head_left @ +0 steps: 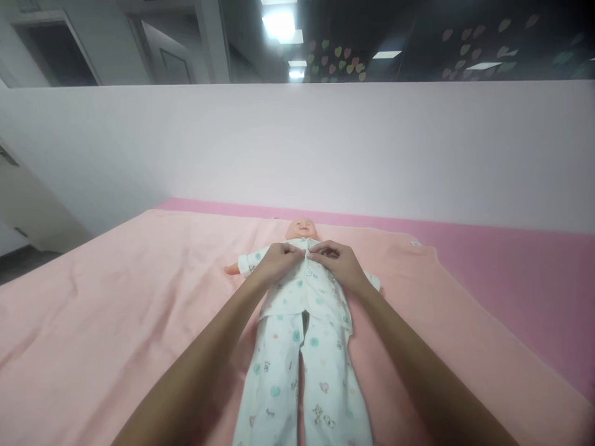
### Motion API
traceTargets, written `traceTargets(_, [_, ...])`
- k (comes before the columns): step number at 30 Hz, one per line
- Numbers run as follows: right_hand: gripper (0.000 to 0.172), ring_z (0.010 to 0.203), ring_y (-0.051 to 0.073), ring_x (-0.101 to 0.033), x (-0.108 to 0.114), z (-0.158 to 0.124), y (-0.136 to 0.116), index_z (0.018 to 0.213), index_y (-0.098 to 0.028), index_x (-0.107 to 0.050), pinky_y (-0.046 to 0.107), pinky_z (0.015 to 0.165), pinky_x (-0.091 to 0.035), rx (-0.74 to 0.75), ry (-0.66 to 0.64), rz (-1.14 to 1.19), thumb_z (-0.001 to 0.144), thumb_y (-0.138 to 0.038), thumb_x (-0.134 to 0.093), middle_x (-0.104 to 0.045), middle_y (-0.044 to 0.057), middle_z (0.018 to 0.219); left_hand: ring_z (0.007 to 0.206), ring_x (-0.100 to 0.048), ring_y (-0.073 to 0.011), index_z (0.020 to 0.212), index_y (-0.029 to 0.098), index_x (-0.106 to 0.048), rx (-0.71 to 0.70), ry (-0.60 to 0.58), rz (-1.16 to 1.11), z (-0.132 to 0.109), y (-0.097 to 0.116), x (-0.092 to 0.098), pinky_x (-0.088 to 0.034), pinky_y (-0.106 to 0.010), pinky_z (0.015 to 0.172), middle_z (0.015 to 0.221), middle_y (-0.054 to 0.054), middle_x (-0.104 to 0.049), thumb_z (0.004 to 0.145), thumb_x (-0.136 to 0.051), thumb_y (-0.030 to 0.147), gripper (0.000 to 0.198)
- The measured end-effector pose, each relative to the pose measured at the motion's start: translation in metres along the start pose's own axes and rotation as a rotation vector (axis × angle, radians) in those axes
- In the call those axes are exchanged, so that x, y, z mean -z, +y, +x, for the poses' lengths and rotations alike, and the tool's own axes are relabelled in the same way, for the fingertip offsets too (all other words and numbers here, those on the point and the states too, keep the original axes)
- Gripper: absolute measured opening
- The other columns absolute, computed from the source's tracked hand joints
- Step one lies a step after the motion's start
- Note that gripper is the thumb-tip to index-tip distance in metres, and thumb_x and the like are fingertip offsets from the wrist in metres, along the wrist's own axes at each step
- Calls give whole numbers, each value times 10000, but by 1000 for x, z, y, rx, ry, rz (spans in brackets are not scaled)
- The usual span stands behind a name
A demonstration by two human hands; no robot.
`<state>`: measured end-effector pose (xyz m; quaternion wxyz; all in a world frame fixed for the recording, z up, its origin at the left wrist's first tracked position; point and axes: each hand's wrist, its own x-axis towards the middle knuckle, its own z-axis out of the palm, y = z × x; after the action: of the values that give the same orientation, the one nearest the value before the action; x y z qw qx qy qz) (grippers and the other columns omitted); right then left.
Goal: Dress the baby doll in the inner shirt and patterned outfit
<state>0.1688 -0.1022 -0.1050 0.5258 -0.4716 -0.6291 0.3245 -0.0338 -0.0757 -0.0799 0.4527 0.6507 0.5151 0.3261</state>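
A baby doll (303, 229) lies on its back with its head at the far end. It wears a white printed shirt (302, 300) and matching pants (274, 387). At the doll's upper chest, my left hand (281, 260) pinches the left side of the shirt's front edge. Opposite it, my right hand (341, 263) has thumb and finger closed on the other side of that edge. Between and just below my fingertips runs the front placket, with a small button (308, 272) on it. Whether a button lies between the fingertips is hidden.
Under the doll spreads a pink blanket (139, 297), slightly wrinkled, over a darker pink mat (511, 279). A white low wall (325, 148) stands behind, with dark glass (418, 43) bearing heart stickers above it. A pale door (28, 192) is at the left.
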Motion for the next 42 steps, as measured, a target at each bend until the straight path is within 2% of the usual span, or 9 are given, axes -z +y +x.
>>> traceTargets(5, [405,713,174,-581,-1,-1,4,893,-224,-816,326,698,-476,6,22,17,747,-598,-866,-710,18,795,699,-591,-174,807,166,-748,-15,38,20,0,-1,-5,-423,-282,630,740,-28,-669,788,-661,357,211])
traceTargets(9, [410,790,203,-640,-2,0,5,879,-222,-815,348,750,-508,26,16,30,743,-606,-867,-765,51,902,658,-546,-157,752,171,-714,17,24,-38,1,-1,-5,-390,-273,599,687,-8,-620,765,-691,371,202])
traceTargets(14, [370,726,184,-598,-3,-2,-1,888,-234,-806,338,702,-491,57,17,-27,762,-576,-865,-771,47,903,594,-461,-139,633,181,-623,2,19,-41,-2,2,-3,-326,-278,566,595,13,-512,800,-703,483,354])
traceTargets(19, [336,721,177,-583,-2,-3,-5,899,-236,-786,337,705,-487,80,24,-88,786,-546,-851,-776,45,949,695,-566,-169,765,172,-734,-17,38,-28,-8,6,-7,-400,-281,632,717,-17,-638,776,-751,519,347])
traceTargets(28, [313,655,159,-550,-3,-3,-3,926,-236,-772,328,661,-475,96,6,-154,799,-515,-838,-774,40,946,688,-545,-164,760,152,-731,-69,57,-33,-5,-1,-10,-383,-279,630,688,-17,-613,801,-697,418,271])
traceTargets(31, [300,667,165,-563,-3,-2,-3,936,-238,-766,330,667,-484,94,-5,-167,802,-498,-833,-775,43,961,674,-540,-149,749,157,-710,-35,84,-92,-6,-1,-10,-381,-270,632,685,-7,-601,799,-711,413,261])
traceTargets(36, [278,704,174,-587,-3,-3,-5,965,-257,-753,333,689,-495,119,-12,-152,819,-484,-818,-776,40,1015,625,-560,-153,833,157,-754,110,64,-212,-3,-3,-8,-412,-279,617,676,-18,-627,744,-785,415,274])
traceTargets(42, [273,706,176,-589,-6,-5,-6,936,-263,-739,331,676,-480,150,12,-146,837,-505,-815,-770,29,990,711,-606,-180,813,158,-770,83,59,-224,-4,-3,-7,-436,-291,677,710,-32,-664,746,-794,432,283])
